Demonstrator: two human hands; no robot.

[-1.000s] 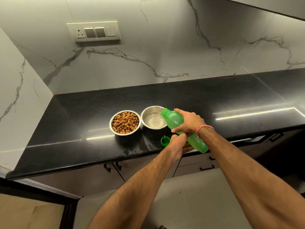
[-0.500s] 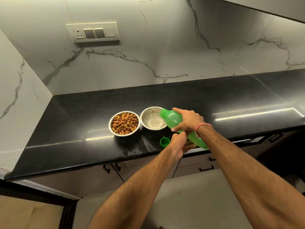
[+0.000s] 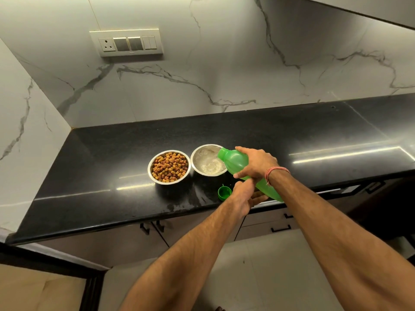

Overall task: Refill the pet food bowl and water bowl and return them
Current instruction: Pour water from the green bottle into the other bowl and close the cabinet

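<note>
green bottle [image 3: 235, 161] tipped over steel water bowl [image 3: 207, 160]
right hand [image 3: 256, 163] curls round it; left hand [image 3: 243, 195] props its underside, fingers relaxed.

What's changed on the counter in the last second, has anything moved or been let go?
Very little. The green bottle stays tilted, mouth over the water bowl, held by the right hand; the churning water there shows the pour goes on. The left hand still steadies the bottle's lower part. The kibble bowl and the green cap have not moved on the black counter. Nothing was let go.
</note>
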